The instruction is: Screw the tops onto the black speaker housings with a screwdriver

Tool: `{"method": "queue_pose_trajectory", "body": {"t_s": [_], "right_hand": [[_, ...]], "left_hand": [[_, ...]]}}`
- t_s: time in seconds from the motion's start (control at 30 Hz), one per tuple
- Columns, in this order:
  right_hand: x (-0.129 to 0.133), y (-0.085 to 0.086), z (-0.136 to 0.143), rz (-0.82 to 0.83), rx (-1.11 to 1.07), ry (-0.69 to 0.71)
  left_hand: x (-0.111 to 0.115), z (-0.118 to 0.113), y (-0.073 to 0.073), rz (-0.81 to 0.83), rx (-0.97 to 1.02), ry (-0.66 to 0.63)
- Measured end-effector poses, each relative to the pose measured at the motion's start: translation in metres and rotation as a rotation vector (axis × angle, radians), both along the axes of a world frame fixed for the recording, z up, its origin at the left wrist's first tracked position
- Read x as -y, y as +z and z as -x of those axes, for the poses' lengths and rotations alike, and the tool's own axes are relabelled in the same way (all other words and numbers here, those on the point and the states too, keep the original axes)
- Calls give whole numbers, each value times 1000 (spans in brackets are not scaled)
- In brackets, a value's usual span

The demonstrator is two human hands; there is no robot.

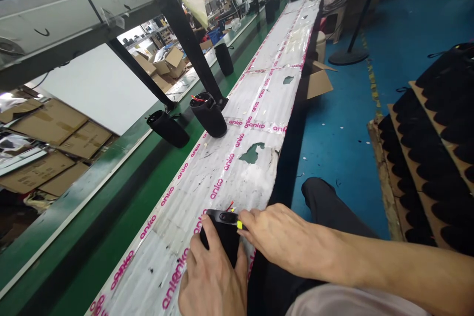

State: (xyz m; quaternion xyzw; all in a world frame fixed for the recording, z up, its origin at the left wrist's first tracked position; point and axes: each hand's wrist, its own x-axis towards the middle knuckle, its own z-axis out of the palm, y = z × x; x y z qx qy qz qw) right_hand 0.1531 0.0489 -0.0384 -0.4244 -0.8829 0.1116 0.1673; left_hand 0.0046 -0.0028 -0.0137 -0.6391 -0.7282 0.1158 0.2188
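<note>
My left hand (pixel 215 271) is wrapped round a black cylindrical speaker (pixel 225 239) at the front of the covered bench, with the thumb on one side and fingers on the other. A dark end rim with an oval recess (pixel 228 217) faces up, and short red and yellow wires (pixel 231 206) stick out behind it. From the right, my right hand (pixel 277 232) pinches a small tool with a bright yellow part (pixel 239 225) against the rim. Most of that tool is hidden by the fingers.
Another black speaker (pixel 209 116) with wires at its open top stands on the bench sheet (pixel 259 103). More speakers (pixel 168 128) (pixel 224 59) stand on the green conveyor belt (pixel 107 202). A metal post (pixel 192 44) rises alongside. Trays of black cylinders (pixel 425 158) sit at right.
</note>
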Motion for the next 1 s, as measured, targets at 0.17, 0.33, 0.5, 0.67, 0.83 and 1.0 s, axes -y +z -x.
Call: {"method": "queue_pose_trajectory", "body": {"t_s": [0.17, 0.33, 0.5, 0.67, 0.83, 1.0], "right_hand": [[1, -2, 1, -7, -10, -3], [-1, -4, 1, 2, -11, -12], [-2, -3, 0, 14, -27, 5], [-2, -2, 1, -18, -17, 7], [-2, -4, 2, -3, -8, 22], [-2, -3, 4, -13, 25, -7]], "left_hand": [[0, -1, 1, 15, -6, 8], [0, -2, 2, 18, -15, 7], [0, -2, 2, 12, -20, -7], [-1, -2, 2, 14, -20, 4], [0, -5, 3, 31, -9, 13], [-3, 2, 17, 111, 129, 49]]}}
